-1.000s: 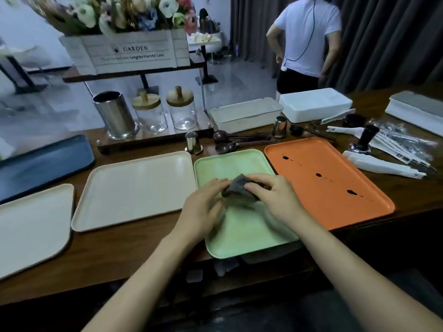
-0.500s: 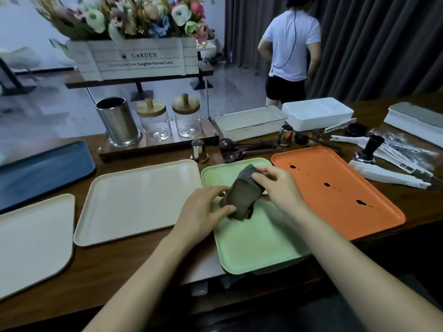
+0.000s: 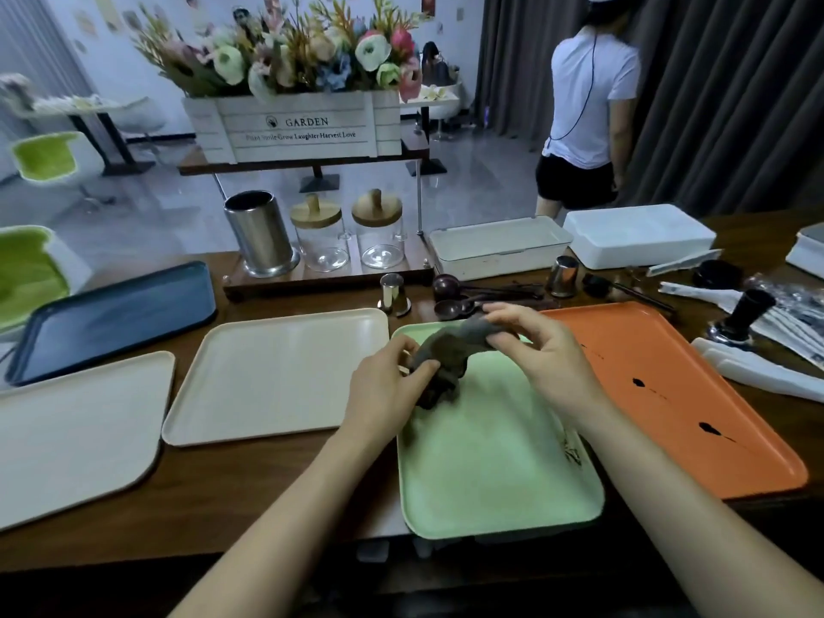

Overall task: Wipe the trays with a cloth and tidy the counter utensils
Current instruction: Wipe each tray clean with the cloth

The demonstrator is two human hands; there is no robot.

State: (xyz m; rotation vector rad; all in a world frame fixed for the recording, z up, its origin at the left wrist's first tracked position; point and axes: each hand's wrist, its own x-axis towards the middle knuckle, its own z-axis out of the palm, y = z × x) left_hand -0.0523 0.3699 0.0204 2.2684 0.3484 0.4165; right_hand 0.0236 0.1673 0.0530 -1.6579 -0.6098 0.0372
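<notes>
Wood, dark and polished, makes up the long counter (image 3: pixel 267 492), and the work is over the pale green tray (image 3: pixel 490 461) near its middle. A second ago the grey cloth (image 3: pixel 450 345) lay bunched on that tray under both hands. Now it is lifted and drawn out between them. The right hand (image 3: pixel 544 354) pinches the upper end between thumb and curled fingers, above the tray's far edge. The left hand (image 3: pixel 385 390) grips the lower end, and the loose tail hangs down to about the tray's surface. To my eye the cloth is being turned or refolded to a fresh face, so the wiping is paused, not done. A small dark smear (image 3: pixel 570 452) shows by the green tray's right rim. The orange tray (image 3: pixel 713 417) just beside it carries a line of dark spots.

Behind the counter hangs a heavy grey curtain (image 3: pixel 735 104), and a person in a white top (image 3: pixel 588 95) stands with their back to us. A white flower crate (image 3: pixel 294 127) sits on a raised shelf. Left of the green tray lie a cream tray (image 3: pixel 276 372), a second cream tray (image 3: pixel 67 434) and a blue tray (image 3: pixel 116 314). Farther back stand two white boxes (image 3: pixel 499 245), a steel canister (image 3: pixel 261 234) and two glass jars (image 3: pixel 321 238). Brown spoons (image 3: pixel 455 307) and a small steel cup (image 3: pixel 392 294) lie loose just beyond the green tray, not yet tidied.
</notes>
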